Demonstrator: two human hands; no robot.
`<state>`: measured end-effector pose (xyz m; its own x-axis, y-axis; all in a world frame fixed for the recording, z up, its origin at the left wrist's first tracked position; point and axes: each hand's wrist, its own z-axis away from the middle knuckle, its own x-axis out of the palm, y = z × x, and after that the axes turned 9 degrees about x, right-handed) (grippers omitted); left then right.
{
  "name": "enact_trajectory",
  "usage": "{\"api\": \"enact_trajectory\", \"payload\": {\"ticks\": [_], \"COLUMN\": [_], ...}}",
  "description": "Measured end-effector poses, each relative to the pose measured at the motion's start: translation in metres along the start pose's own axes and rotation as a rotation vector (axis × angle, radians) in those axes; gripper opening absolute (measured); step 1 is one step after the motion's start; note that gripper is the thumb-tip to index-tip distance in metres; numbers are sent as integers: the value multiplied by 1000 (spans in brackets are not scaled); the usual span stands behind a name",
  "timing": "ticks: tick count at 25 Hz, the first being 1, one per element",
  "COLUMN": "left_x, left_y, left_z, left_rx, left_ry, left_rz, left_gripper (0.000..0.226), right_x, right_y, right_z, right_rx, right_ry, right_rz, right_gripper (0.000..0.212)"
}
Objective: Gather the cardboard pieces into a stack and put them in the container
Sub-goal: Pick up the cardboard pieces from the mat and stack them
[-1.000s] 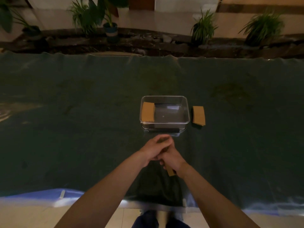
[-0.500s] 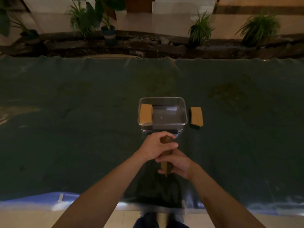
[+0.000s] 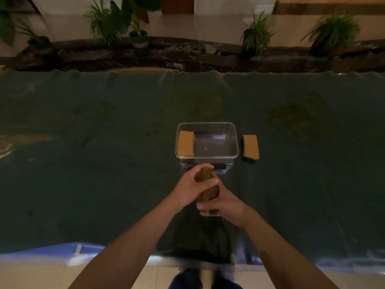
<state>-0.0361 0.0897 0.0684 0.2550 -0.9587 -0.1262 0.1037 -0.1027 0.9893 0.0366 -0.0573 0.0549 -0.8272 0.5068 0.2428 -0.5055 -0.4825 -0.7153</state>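
Both hands hold a stack of brown cardboard pieces (image 3: 209, 189) on edge, just in front of the clear plastic container (image 3: 236, 142). My left hand (image 3: 191, 187) wraps the stack's upper part from the left. My right hand (image 3: 224, 203) cups its lower part from the right. Inside the container, against its left wall, lies another cardboard stack (image 3: 186, 143). A third cardboard stack (image 3: 251, 147) rests on the cloth right of the container.
A dark green cloth (image 3: 104, 163) covers the table. Its near edge (image 3: 62, 253) shows blue and shiny plastic. Beyond the far edge are potted plants (image 3: 256, 36) and a dark stone border. My feet show below the table edge.
The held stack has risen and turned more upright, so more of its edge shows between my hands. My right hand has slid lower and my left hand higher toward the container.
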Motion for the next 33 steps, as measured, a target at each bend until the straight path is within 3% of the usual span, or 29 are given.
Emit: {"api": "enact_trajectory", "payload": {"ticks": [5,10,17,20,26,33], "left_x": [-3,-5,-12,-14,-3,1], "left_y": [-1,-1,-6,-16,-50,-95], "left_z": [3,-3,-4,-5,-1,13], "left_rx": [-58,-32,34,36,257,469], "left_ry": [-26,-35,-147,-157,-99,-140], "left_rz": [63,30,-119,-194,-448,-760], "left_gripper": [56,49,68,66,57,53], "right_x": [-3,-5,-7,-7,-32,-28], "right_y": [-5,-2,9,16,25,48], "right_z": [-4,-7,-24,-34,-49,-60], "right_rx": [-8,-41,-113,-105,-209,-304], "right_ry": [33,47,146,163,131,260], "right_rz": [101,59,264,340,402,747], "right_gripper": [113,109,125,129,105,109]}}
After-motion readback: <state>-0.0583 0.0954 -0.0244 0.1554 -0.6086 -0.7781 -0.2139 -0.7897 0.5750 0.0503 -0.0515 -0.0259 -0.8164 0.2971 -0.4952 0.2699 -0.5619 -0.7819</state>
